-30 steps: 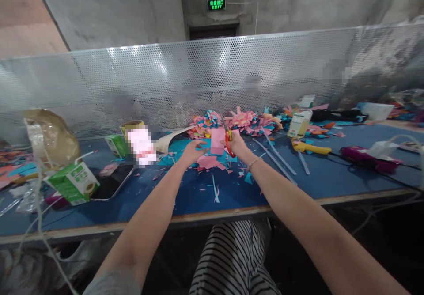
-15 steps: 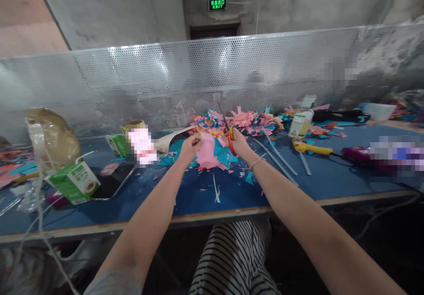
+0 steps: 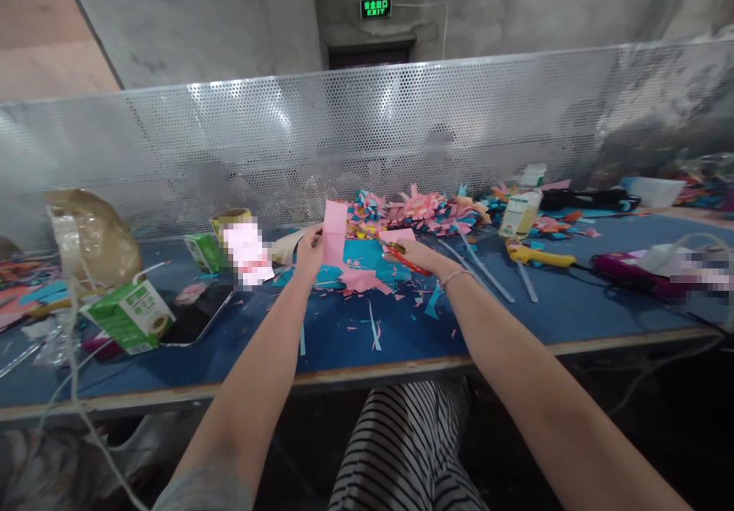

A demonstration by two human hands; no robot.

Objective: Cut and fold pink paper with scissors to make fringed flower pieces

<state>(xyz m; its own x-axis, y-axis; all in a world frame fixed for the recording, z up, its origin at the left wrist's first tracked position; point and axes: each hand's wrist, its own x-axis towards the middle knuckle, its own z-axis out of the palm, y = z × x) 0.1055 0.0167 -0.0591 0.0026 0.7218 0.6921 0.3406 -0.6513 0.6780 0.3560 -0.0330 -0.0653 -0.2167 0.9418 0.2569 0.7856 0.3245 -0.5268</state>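
Observation:
Pinched in my left hand point(image 3: 310, 249) is a strip of pink paper point(image 3: 335, 229), held upright with a crease across it. My right hand point(image 3: 414, 254) is closed round the red and yellow handles of a pair of scissors point(image 3: 395, 251); their blades point left toward the strip. Whether the blades touch the paper I cannot tell. Another pink piece point(image 3: 398, 235) shows by the right hand. Under both hands lie pink scraps point(image 3: 362, 280) on blue paper point(image 3: 367, 252). A pile of cut paper flowers point(image 3: 421, 206) sits just behind.
At left stand a green drink carton point(image 3: 129, 316), a dark tablet point(image 3: 198, 314) and a brown bag point(image 3: 95, 235). A yellow glue gun point(image 3: 542, 256), glue sticks point(image 3: 487, 272) and a bottle point(image 3: 521, 209) are at right. A perforated metal screen point(image 3: 367, 128) closes the back edge.
My left hand has moved left and lifted the pink strip upright. The scissors have swung down from pointing up to pointing left, and the right hand has turned with them.

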